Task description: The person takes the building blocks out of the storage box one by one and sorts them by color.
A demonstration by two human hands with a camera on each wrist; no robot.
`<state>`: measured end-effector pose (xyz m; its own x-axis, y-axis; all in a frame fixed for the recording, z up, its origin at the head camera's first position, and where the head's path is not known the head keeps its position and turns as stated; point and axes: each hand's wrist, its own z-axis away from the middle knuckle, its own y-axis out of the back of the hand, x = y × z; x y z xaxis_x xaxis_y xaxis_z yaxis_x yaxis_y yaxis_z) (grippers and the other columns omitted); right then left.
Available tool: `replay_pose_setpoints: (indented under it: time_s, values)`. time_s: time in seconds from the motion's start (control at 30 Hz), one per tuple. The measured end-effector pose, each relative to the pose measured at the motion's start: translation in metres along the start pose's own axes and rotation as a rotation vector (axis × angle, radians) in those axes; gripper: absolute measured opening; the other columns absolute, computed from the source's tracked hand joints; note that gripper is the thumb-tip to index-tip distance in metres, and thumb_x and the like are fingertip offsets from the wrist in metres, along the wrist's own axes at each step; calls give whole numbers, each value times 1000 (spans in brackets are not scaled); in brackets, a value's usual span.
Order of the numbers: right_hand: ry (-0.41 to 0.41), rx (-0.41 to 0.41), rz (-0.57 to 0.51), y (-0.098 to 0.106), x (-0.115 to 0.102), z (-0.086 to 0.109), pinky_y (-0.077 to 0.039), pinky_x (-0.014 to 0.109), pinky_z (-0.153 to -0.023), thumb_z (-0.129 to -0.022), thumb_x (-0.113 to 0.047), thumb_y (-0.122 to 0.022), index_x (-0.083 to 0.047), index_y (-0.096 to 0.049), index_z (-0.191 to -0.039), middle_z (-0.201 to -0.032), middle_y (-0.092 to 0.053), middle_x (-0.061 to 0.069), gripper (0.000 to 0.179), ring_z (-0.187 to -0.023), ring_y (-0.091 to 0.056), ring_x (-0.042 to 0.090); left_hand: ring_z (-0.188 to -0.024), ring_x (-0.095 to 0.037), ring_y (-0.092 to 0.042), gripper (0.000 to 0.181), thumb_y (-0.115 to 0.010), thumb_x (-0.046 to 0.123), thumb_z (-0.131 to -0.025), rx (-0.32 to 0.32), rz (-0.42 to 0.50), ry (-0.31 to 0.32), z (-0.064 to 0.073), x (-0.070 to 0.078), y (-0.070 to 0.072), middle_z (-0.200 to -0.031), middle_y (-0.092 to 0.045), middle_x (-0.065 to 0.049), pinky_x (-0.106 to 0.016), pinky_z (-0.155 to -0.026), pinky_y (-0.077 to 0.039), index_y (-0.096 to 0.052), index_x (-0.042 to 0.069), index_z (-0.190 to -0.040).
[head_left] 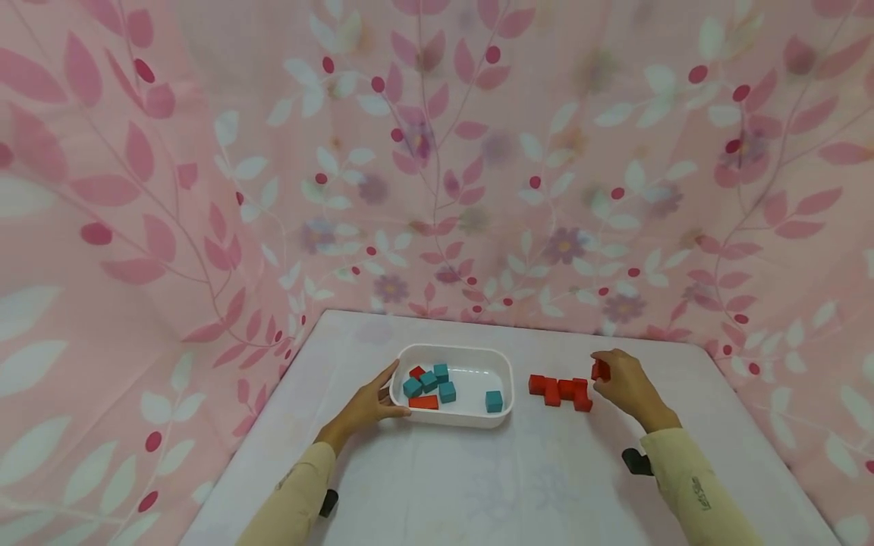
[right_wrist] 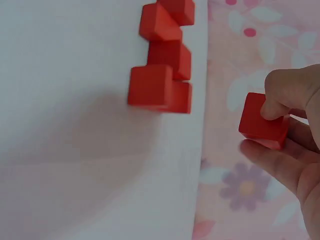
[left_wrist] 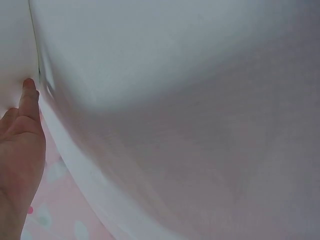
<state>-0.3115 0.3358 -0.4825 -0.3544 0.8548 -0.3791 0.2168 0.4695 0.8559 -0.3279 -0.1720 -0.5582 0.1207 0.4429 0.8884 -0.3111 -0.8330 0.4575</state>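
Observation:
In the head view my left hand [head_left: 369, 403] holds the left end of a white plastic tray [head_left: 454, 421], thumb along its front wall and fingers at the left rim. Inside lie several teal cubes [head_left: 447, 392] and two red blocks [head_left: 423, 403]. My right hand [head_left: 627, 383] pinches a small red block [right_wrist: 257, 120] between thumb and fingers, held up to the right of a zigzag row of red blocks [head_left: 551, 390]. These row blocks, set against one another, also show in the right wrist view. The left wrist view catches fingertips at the tray's pale wall.
A white cloth [head_left: 437, 485] covers the table, its back edge running behind the tray and the blocks. Pink floral curtains [head_left: 437, 189] hang behind and at both sides. Dark wrist devices [head_left: 637, 462] sit under both sleeves.

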Motion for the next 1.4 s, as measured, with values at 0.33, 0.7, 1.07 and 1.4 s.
replay_pose_setpoints:
  time_s: [0.33, 0.7, 1.07, 1.4]
  values:
    - [-123, -60, 15, -15, 22, 11, -56, 54, -77, -76, 7, -74, 11, -60, -110, -93, -66, 21, 37, -80, -61, 33, -137, -31, -40, 113, -85, 46, -69, -11, -2, 1, -2, -5, 1, -160, -23, -4, -40, -102, -44, -17, 29, -157]
    - [-136, -164, -9, -27, 35, 20, -54, 54, -83, -78, 7, -75, 8, -69, -110, -101, -68, 20, 32, -91, -63, 34, -137, -32, -40, 112, -86, 43, -69, -6, 7, 2, -1, -8, -1, -159, -26, -7, -41, -101, -45, -19, 29, -157]
    - [-198, -189, -47, -37, 39, 21, -51, 57, -87, -81, 7, -72, 8, -68, -113, -108, -66, 26, 33, -101, -61, 42, -137, -30, -41, 113, -87, 45, -68, -16, -1, -24, -4, -4, 2, -160, -24, -7, -40, -103, -43, -18, 27, -157]
    - [-220, -207, -89, -48, 41, 19, -52, 54, -87, -80, 9, -73, 11, -64, -115, -109, -65, 26, 36, -101, -61, 40, -136, -32, -41, 113, -87, 45, -67, -2, 11, -2, -4, -8, 1, -160, -25, -6, -41, -102, -43, -19, 31, -157]
